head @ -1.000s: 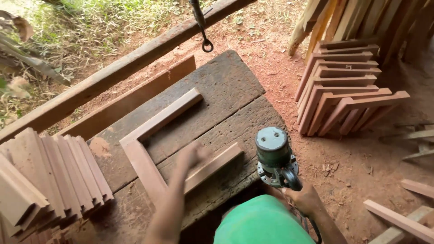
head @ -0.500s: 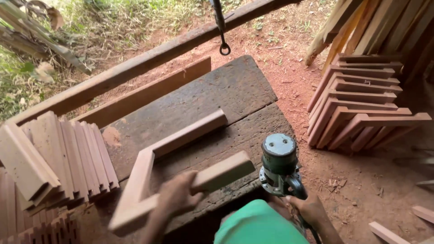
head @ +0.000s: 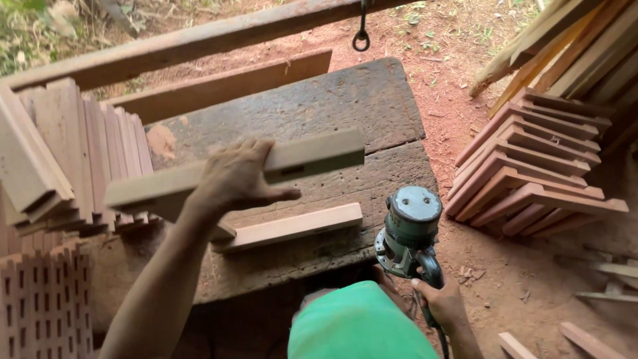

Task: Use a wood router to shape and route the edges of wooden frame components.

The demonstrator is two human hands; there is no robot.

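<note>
My left hand grips a U-shaped wooden frame by its long side and holds it tilted up above the dark wooden workbench. The frame's lower arm hangs just over the bench near its front edge. My right hand holds the handle of a green and grey electric router at the bench's front right corner. A green cloth covers my body at the bottom of the view.
Cut wooden pieces are stacked at the left above a pink latticed block. More finished frames lie piled on the red soil at the right. A metal hook hangs from a beam over the bench's far edge.
My left hand has taken hold of the frame and lifted it off the bench, turning it upward. The router in my right hand has stayed in place.
</note>
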